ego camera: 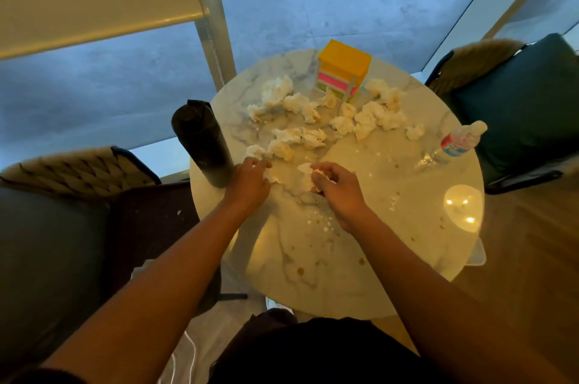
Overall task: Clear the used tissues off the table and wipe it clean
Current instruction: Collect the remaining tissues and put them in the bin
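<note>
our left hand (249, 184) w/ fingers curled pinches a crumpled tissue (272, 176) at its fingertips; our right hand (333, 188) grips another wad (306, 175), which pokes out just left of its fingers. both sit mid tabletop (360, 258). more used tissues (313, 120) lie scattered beyond the hands, toward the yellow box (343, 65). black bottle (203, 145) stands just left of the left hand; clear bottle (454, 145) lies far right.

We see two bare arms, with no sleeves down to the wrists. Our left hand (247, 184) and right hand (336, 191) wear no rings or gloves. Dark clothes cover our lap below the table (360, 274).
</note>
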`<action>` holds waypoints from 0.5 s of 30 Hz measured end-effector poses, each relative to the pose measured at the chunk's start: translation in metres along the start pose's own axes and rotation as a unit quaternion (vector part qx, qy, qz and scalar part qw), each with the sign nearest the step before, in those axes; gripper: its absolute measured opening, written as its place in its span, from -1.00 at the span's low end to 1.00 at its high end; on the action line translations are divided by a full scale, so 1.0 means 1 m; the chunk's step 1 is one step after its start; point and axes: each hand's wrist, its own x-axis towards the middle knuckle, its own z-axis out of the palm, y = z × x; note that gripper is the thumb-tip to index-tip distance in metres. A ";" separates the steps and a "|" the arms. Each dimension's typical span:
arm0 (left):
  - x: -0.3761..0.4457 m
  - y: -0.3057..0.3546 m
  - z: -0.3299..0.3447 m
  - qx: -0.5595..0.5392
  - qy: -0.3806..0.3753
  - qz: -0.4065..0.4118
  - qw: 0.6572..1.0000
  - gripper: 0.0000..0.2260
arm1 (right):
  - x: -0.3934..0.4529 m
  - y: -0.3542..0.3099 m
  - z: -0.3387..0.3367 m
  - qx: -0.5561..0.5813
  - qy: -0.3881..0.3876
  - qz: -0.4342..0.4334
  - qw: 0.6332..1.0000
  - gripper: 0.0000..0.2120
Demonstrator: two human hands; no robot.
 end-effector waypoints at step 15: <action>-0.049 0.036 0.005 -0.378 0.029 -0.092 0.921 -0.80 | -0.021 0.005 -0.032 0.101 0.025 0.036 0.994 -0.86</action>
